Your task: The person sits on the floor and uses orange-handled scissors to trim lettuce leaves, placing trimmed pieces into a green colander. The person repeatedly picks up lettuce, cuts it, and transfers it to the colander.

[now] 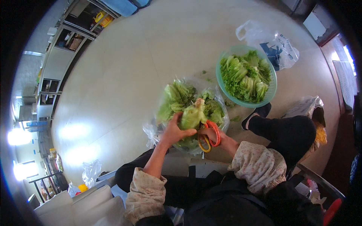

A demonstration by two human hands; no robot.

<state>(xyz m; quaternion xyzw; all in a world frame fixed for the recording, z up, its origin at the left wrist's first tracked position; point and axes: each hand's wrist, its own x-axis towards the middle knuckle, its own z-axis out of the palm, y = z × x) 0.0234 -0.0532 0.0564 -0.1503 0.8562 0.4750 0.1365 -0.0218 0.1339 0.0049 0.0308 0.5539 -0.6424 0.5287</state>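
My left hand point(176, 130) grips a head of leafy lettuce point(192, 115), whose pale cut stem points away from me. In my right hand point(217, 135) is a pair of scissors point(214, 132) with red-orange and yellow handles. Their blades are mostly hidden behind the lettuce. Below both hands, a clear plastic bag point(224, 115) lies spread on the floor with more lettuce heads point(178, 91) in it. To the right, a mint-green plastic basket point(273, 84) holds a pile of lettuce leaves point(246, 76).
A white printed plastic bag point(278, 49) lies behind the basket. Leaf scraps point(235, 118) dot the tiled floor point(118, 73). Near my right knee stands a crinkled sack point(305, 108). Cabinets point(58, 63) line the left side, and a cardboard box point(209, 166) sits between my legs.
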